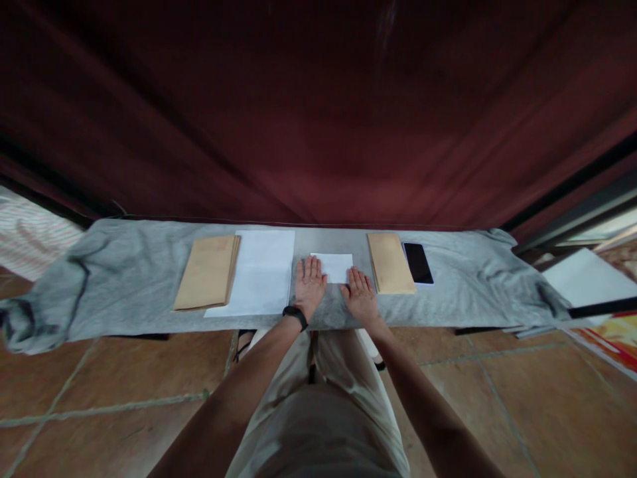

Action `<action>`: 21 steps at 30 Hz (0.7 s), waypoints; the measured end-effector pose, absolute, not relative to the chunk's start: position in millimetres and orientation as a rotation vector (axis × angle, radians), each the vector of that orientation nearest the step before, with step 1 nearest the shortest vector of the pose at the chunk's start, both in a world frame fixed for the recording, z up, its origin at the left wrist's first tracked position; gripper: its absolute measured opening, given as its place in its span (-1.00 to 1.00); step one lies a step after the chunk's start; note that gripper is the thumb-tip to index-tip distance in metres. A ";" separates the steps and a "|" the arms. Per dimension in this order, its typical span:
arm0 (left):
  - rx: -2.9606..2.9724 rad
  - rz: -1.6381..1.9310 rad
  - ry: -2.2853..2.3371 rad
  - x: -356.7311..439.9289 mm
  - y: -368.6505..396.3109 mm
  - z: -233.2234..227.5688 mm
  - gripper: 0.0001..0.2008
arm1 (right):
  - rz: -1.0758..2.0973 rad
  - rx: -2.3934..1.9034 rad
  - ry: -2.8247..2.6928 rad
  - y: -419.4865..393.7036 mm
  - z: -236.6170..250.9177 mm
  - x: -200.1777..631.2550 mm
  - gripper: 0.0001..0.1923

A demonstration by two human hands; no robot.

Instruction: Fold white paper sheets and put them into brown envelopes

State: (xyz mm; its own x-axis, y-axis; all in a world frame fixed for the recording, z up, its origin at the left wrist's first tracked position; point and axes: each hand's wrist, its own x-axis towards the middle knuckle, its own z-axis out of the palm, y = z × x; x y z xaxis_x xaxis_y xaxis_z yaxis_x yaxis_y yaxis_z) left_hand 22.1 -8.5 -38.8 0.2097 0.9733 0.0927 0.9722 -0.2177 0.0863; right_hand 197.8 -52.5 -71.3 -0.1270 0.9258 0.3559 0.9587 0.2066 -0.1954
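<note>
A small white sheet of paper [334,267], perhaps folded, lies in front of me on the grey cloth [462,272]. My left hand [310,285] rests flat at its left edge, fingers stretched forward, a dark band on the wrist. At its lower right corner my right hand [360,295] lies flat with fingers extended. Left of my hands is a stack of large white paper [266,269], partly under several brown envelopes [205,272]. To the right of my right hand are more brown envelopes [391,262].
A dark-screened phone [418,263] lies beside the right-hand envelopes. Dark red fabric [318,133] hangs just behind the narrow cloth-covered surface. Brown tiles [164,378] cover the floor. A white panel [590,282] stands at far right.
</note>
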 end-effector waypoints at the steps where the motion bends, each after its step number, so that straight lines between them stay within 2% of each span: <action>1: 2.441 0.195 1.959 22.2 -8.7 -38.2 -0.39 | -0.110 -1.765 -2.079 -53.7 -71.3 199.0 -0.40; 7: 2.440 0.168 1.964 23.6 -10.2 -33.5 -0.40 | -0.095 -1.825 -2.035 -54.1 -63.5 193.4 -0.41; 13: 2.453 0.119 1.954 23.5 -9.7 -30.7 -0.40 | 0.004 -1.657 -2.214 -52.0 -56.2 180.5 -0.48; 21: 2.364 0.141 2.044 20.7 -13.0 -37.0 -0.38 | -0.067 -1.693 -2.163 -60.7 -61.3 189.3 -0.45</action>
